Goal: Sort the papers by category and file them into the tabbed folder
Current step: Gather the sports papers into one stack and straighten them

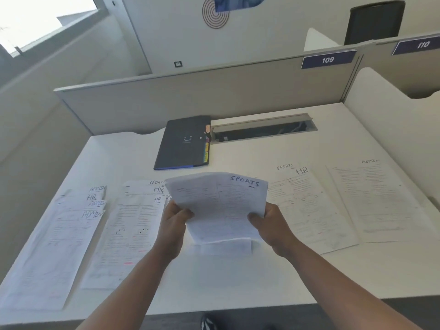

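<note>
Both hands hold up a small stack of sheets (221, 206) above the desk's middle; the top one reads SPORTS. My left hand (175, 217) grips the stack's left edge and my right hand (266, 222) grips its right edge. A dark tabbed folder (183, 142) lies closed at the back of the desk, coloured tabs along its right side. Loose papers lie on the desk: an overlapping pile marked ADMIN and HR (71, 234) at far left, sheets marked SPORTS and HR (133, 225) beside it, an HR sheet over a SPORTS one (309, 210) at right, an ADMIN sheet (378, 198) at far right.
The white desk (226, 282) is bounded by grey partitions (202, 96) at the back and both sides. An open cable tray slot (264, 129) sits in the desk right of the folder. A dark chair back (373, 22) shows beyond the partition.
</note>
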Demonstrator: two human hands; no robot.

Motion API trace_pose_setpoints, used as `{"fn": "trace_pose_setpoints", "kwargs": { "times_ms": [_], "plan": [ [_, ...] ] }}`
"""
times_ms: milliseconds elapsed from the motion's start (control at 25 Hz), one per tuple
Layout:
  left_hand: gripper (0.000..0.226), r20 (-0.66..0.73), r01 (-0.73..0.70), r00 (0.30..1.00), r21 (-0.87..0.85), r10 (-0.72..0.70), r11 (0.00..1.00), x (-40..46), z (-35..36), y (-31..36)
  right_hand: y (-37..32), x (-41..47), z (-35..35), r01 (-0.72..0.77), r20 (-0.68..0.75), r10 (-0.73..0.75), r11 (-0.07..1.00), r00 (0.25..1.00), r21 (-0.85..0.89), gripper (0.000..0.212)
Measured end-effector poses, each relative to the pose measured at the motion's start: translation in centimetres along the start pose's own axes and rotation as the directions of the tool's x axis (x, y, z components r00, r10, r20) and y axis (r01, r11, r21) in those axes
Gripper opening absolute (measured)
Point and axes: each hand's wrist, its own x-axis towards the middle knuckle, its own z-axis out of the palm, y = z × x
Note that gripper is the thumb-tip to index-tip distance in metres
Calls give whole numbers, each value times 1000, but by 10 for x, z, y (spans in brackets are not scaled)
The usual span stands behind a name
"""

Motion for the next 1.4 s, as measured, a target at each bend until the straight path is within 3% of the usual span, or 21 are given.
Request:
{"fn": "trace_pose_setpoints", "kwargs": {
  "times_ms": [200, 360, 720, 840, 1040, 1280, 1400],
  "plan": [
    [44, 51, 92, 994, 28, -93, 995, -4, 8, -8, 17, 9, 9, -58, 44, 61, 996, 997, -61, 33],
    [31, 28, 55, 998, 34, -56, 998, 7, 2, -12, 21, 17, 12, -71, 28, 74, 995, 997, -76, 24],
    [19, 120, 108, 985, 139, -125, 984, 41, -17, -26, 15, 34, 23, -126, 4, 126, 992, 992, 10, 24],
    [22, 224, 177, 955, 105, -197, 979, 65, -17, -26, 9, 39, 20, -181, -58, 181, 983, 982, 16, 21],
    [31, 427, 415, 813, 54, -396, 908, 78, 2, -44, 17, 31, -3, -284, -100, 280, 958, 955, -35, 22],
    [27, 421, 529, 768, 10, -483, 849, 83, 50, -59, 27, 40, -48, -330, -81, 329, 944, 941, 2, 25],
    [27, 352, 548, 772, 53, -529, 835, 87, 68, -71, 30, 49, -78, -328, 47, 333, 941, 942, -83, 23]
  ]
}}
